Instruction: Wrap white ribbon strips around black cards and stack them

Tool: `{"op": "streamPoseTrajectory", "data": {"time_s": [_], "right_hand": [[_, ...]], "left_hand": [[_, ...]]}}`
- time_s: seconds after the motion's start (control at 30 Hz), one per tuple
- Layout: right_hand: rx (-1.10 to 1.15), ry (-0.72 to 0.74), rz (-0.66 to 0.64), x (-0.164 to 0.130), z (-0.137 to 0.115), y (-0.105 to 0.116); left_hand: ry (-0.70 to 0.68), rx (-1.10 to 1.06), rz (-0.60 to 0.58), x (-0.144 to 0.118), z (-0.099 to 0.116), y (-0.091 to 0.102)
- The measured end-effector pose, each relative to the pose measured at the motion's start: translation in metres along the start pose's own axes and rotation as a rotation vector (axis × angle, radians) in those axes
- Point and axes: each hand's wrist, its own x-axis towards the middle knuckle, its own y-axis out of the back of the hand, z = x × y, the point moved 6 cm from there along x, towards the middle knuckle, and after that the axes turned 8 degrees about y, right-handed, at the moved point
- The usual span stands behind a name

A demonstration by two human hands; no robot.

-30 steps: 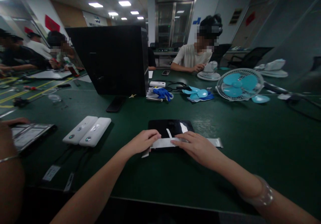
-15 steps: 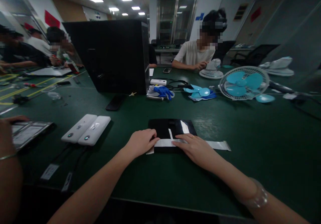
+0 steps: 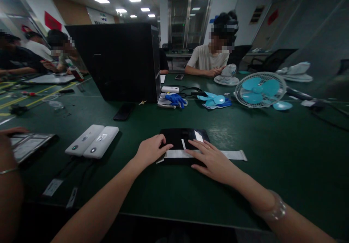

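Note:
A flat black panel (image 3: 174,137) with a glossy reflective surface lies on the green table in front of me. Across it runs a white flat ribbon cable (image 3: 231,155), whose right end sticks out past the panel. My left hand (image 3: 149,150) grips the panel's left edge, its thumb on the ribbon's left part and its fingers curled. A small pale tab (image 3: 160,159) shows beneath that hand. My right hand (image 3: 211,159) lies over the panel's right half with fingers spread, the fingertips on or just above the ribbon and a short white strip (image 3: 183,144).
Two white power banks (image 3: 100,141) with cables stand to the left, beside another person's arm (image 3: 9,177). Further back are a phone (image 3: 124,112), a large black case (image 3: 114,61), blue gloves (image 3: 174,99) and a fan (image 3: 260,89). A person (image 3: 209,59) sits opposite.
My right hand's fingers have spread more, its thumb now apart below the ribbon. The left thumb and index finger have parted slightly. The panel stays in place; the view has shifted a little.

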Motion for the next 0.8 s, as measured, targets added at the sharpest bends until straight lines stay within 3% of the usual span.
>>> {"op": "streamPoseTrajectory", "data": {"time_s": [0.13,0.27,0.6,0.8], "right_hand": [[0.096,-0.030,0.016,0.000,0.012,0.004],[0.160,0.005,-0.086,0.010,0.022,-0.002],[0.145,-0.004,-0.019,0.016,0.038,0.000],[0.049,-0.240,-0.084,-0.026,0.095,0.003]], "left_hand": [[0.067,-0.136,0.162,-0.002,-0.011,0.017],[0.072,-0.178,0.246,-0.002,-0.016,0.022],[0.052,-0.159,0.226,-0.001,-0.018,0.018],[0.054,-0.190,0.175,0.002,-0.020,0.013]]}}
